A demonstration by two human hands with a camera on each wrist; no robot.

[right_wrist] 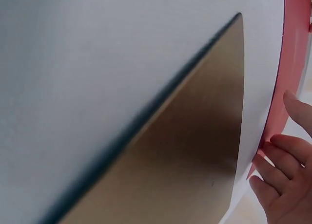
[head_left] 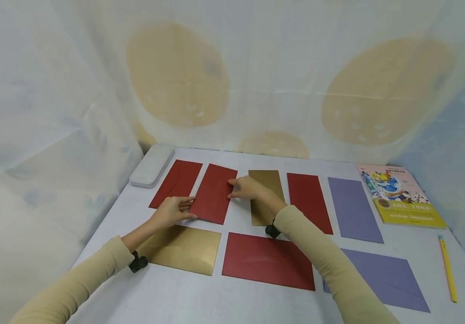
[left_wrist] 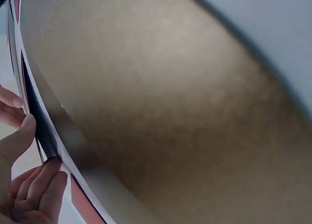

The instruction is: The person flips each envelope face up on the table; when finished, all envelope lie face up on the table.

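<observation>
Both hands are at a red envelope (head_left: 215, 193) in the back row, its near edge appearing raised from the tabletop. My left hand (head_left: 171, 212) holds it by the lower left edge, thumb at the near corner and fingers farther up the side. On the opposite side, my right hand (head_left: 246, 188) pinches the right edge between thumb and fingers; in the right wrist view the thumb lies over the red face. A gold envelope (head_left: 187, 249) lies below my left wrist. Another gold envelope (head_left: 266, 180) is partly hidden under my right forearm.
More envelopes lie flat: red ones at the back left (head_left: 179, 180), back right (head_left: 309, 200) and front (head_left: 264, 261), plus purple ones (head_left: 355, 209) (head_left: 390, 281). A white case (head_left: 152, 165) stands far left. A picture book (head_left: 402, 193) and yellow pencil (head_left: 448, 270) lie right.
</observation>
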